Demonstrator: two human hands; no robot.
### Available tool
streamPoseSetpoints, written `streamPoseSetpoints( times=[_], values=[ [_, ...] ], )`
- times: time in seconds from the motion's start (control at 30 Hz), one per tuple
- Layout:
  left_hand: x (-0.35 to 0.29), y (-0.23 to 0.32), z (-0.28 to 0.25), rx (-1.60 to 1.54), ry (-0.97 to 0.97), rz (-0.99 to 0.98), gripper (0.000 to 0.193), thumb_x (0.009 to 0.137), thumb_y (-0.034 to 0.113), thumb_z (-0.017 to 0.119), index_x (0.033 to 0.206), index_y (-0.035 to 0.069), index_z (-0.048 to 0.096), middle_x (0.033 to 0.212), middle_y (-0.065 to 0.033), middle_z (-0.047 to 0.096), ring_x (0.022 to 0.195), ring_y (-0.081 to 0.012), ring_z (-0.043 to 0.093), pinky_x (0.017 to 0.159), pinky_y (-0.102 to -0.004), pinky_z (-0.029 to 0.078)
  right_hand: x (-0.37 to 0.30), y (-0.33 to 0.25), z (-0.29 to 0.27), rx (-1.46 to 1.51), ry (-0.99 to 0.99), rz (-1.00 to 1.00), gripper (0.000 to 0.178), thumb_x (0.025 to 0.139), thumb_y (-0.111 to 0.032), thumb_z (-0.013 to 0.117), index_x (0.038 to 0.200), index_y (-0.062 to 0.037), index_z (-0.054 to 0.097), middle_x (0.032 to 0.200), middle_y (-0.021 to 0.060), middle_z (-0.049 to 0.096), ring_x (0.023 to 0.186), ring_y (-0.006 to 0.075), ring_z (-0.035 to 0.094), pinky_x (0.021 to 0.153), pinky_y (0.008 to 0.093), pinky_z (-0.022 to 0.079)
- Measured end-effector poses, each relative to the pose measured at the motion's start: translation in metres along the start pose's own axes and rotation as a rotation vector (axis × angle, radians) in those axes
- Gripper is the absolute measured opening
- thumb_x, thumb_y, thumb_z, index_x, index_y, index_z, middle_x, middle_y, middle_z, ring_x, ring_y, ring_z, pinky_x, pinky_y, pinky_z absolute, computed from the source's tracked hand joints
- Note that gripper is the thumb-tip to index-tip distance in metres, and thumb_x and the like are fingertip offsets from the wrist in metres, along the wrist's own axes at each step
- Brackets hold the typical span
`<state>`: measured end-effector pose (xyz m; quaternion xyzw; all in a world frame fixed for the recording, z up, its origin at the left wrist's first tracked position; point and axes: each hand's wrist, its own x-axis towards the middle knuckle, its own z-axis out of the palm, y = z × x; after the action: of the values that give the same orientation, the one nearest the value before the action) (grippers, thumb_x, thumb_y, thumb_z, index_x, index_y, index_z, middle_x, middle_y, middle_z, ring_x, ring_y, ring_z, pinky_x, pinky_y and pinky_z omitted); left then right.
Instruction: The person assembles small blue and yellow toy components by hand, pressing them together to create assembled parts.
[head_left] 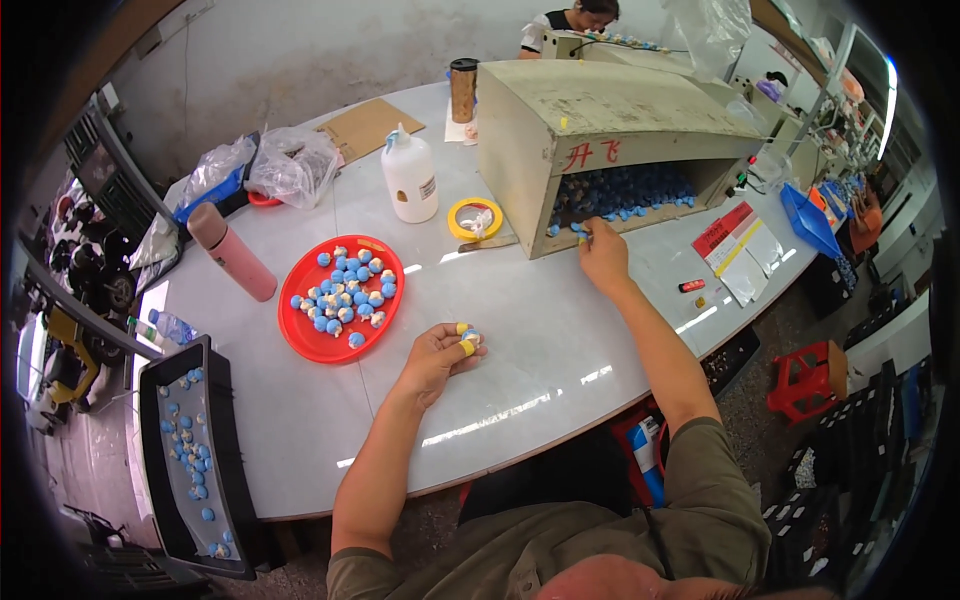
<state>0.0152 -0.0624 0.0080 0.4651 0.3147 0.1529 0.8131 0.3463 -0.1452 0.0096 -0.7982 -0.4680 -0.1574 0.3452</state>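
My left hand (436,362) is closed over the table's middle, with yellow tape on its fingers. Between thumb and fingertips it pinches a small blue-and-white ball-shaped piece (471,337). Reaching forward, my right hand (605,256) is at the front lip of a cream box (545,110) with an open front. Its fingers are pinched together on a small blue piece (577,228). Many more blue pieces (630,192) lie heaped inside the box. Left of my left hand, a red round tray (292,325) carries several blue-and-white pieces.
Behind the tray stand a pink bottle (232,252) and a white squeeze bottle (411,178). A yellow tape roll (474,219) lies beside the box. A black bin (237,470) with similar pieces is at left. Papers (738,250) and a red lighter (692,286) lie right. Another person (565,22) sits beyond.
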Motion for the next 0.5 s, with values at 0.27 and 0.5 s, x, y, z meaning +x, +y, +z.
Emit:
streamPoseSetpoints(
  times=[0.27,0.5],
  values=[
    [0.002,-0.002,0.01,-0.105,0.057,0.108,0.032,0.088,0.009,0.066,0.113,-0.001,0.049,0.107,-0.0123,0.063,0.095,-0.0192,0.065,0.08,-0.0256,0.054,-0.063,-0.127,-0.003,0.87,-0.482,0.134,0.024,0.078,0.0,0.064,0.102,0.0013,0.063,0.088,0.0047,0.062,0.074,0.0087,0.057,0.066,0.023,0.049],
    [0.009,-0.014,0.005,-0.159,0.091,0.155,0.029,0.09,0.007,0.063,0.115,0.0,0.049,0.108,-0.0117,0.063,0.096,-0.0181,0.064,0.084,-0.0297,0.054,-0.082,-0.141,0.016,1.033,-0.601,0.133,0.02,0.082,0.003,0.065,0.102,0.0044,0.063,0.096,0.0065,0.061,0.082,0.0099,0.057,0.074,0.0231,0.049]
  ],
)
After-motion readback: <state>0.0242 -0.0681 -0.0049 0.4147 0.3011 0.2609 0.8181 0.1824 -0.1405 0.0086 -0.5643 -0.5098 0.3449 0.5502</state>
